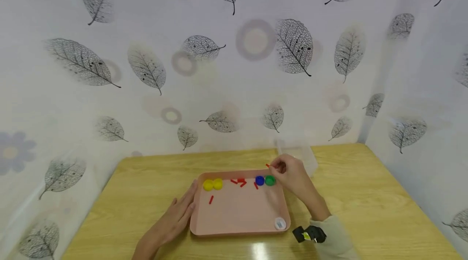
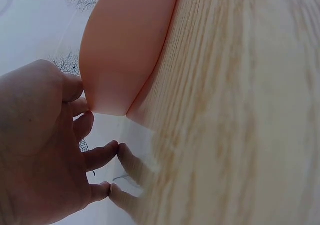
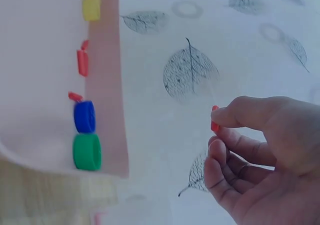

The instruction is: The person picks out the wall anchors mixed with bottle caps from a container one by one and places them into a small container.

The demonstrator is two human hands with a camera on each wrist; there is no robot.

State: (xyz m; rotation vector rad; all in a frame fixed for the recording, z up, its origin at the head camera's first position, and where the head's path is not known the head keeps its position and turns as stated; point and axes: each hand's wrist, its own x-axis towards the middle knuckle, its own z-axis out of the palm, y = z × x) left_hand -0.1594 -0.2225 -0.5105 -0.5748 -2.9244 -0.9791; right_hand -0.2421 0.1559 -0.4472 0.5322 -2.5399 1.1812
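Note:
My right hand pinches a small red stick between thumb and index finger, above the far right corner of a pink tray. At the tray's left side my left hand rests with fingers extended along the rim; in the left wrist view its fingertips touch the table and the tray wall. Along the tray's far side lie two yellow round caps, a blue cap and a green cap. Between them are several red pieces, and another red stick lies nearer the left side.
A white round cap sits in the tray's near right corner. Behind the right hand, a clear plastic container stands on the wooden table. Leaf-patterned white sheeting rises at the back and sides.

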